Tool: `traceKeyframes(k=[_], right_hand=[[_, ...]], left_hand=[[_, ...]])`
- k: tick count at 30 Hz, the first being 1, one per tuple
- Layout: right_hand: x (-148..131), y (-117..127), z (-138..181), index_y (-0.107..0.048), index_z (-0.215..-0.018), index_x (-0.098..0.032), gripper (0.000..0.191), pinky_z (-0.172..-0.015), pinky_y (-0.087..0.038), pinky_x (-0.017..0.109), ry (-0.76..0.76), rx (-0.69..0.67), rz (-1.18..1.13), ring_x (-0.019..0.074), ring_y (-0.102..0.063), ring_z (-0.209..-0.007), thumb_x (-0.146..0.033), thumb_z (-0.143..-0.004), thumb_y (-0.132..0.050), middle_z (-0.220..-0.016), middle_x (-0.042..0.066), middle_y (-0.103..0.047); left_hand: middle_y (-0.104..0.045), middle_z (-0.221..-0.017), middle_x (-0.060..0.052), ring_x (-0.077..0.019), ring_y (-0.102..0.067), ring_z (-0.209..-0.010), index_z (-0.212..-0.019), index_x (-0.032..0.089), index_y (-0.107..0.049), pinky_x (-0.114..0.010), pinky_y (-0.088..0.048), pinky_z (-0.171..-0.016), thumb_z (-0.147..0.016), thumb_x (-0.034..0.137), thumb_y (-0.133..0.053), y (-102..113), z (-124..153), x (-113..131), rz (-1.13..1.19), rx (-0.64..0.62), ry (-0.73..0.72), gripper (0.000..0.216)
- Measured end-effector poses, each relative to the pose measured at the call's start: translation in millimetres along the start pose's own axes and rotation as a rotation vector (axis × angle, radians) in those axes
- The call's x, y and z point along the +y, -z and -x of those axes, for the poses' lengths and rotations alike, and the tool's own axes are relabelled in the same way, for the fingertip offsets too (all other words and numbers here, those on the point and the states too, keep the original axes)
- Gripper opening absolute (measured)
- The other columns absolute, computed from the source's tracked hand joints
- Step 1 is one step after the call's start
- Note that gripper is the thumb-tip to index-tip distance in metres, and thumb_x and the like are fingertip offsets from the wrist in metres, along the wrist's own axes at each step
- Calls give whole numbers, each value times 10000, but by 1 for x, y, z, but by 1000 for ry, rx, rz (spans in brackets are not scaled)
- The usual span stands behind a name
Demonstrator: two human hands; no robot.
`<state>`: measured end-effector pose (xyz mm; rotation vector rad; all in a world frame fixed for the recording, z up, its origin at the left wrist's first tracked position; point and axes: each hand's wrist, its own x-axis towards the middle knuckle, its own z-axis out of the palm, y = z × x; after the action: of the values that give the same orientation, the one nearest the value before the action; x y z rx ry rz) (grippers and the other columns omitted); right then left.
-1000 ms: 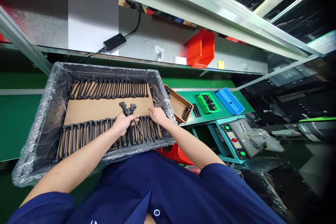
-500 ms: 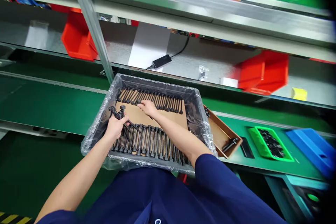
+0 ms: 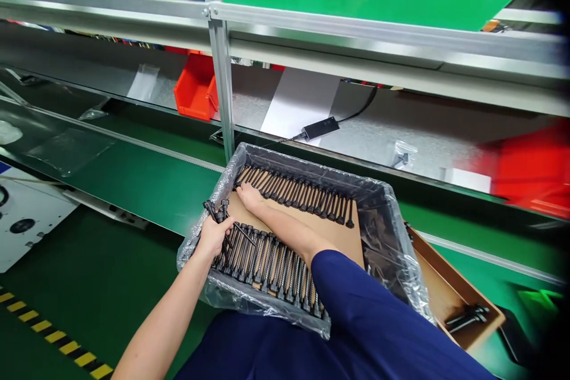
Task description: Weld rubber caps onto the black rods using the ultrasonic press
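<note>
A plastic-lined bin [image 3: 383, 231] holds a cardboard sheet [image 3: 338, 237] with two rows of black bolt-like parts, a far row [image 3: 303, 193] and a near row [image 3: 267, 261]. My left hand [image 3: 214, 236] is closed around a small bundle of these black parts [image 3: 217, 211] at the bin's left edge. My right hand [image 3: 248, 196] reaches across to the left end of the far row, fingers lying on the parts there; whether it grips one is hidden.
Green conveyor belt [image 3: 133, 181] runs left of the bin. A metal post [image 3: 222, 89] stands behind it. A red bin [image 3: 196, 86] and black power adapter [image 3: 319, 128] sit on the back shelf. A brown tray [image 3: 454, 300] with a few black parts lies at right.
The view swung left. My right hand moved from the near row up to the far row's left end. My left hand kept its bundle and shifted to the bin's left edge.
</note>
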<state>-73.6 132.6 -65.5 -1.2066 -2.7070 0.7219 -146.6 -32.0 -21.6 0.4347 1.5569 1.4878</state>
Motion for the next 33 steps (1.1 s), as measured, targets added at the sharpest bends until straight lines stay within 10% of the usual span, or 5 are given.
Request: traceKeyframes(k=[4,9,17,23,33], right_hand=[[-2,7,23,-647,-989,-134,237,-835,-509,316,-30,9,-128,213,-612,-1005,-236,-982,-434,-1062,131,-665],[-8,11,73,-667,-912,-126,381,-439,-377,151,-39,-392,-1085,66,-530,-533,-482,-926,-533,-798,44,-687],[-10,22,93,-677,-803,-104,187,-366,-330,111,-194,-592,-1430,34,-484,-458,-204,-697,-793,-720,27,-684],[-11,0,76,-587,-783,-116,115,-441,-487,106,-762,-125,-1710,60,-572,-462,-47,-874,-577,-609,1,-606],[-14,-34,-4,-570,-1052,-99,153,-480,-521,133,-1133,171,-1782,55,-597,-571,-204,-1012,-467,-802,0,-610]], left_hand=[[-577,-585,24,-84,-489,-475,-747,149,-570,-205,-346,-457,-550,321,-828,1,1,2,3,-1,-35,367],[-569,-561,24,-86,-488,-473,-695,150,-560,-206,-356,-470,-571,341,-824,-4,-2,4,-24,11,-88,348],[-545,-545,38,-83,-474,-447,-739,143,-570,-207,-360,-438,-544,345,-852,-7,1,2,-66,-72,-59,398],[-520,-603,73,-56,-467,-449,-905,152,-569,-177,-326,-423,-580,313,-806,-6,-1,12,144,60,-60,434],[-601,-579,10,-98,-570,-485,-760,144,-547,-196,-435,-490,-504,219,-788,-4,6,20,213,-5,51,359]])
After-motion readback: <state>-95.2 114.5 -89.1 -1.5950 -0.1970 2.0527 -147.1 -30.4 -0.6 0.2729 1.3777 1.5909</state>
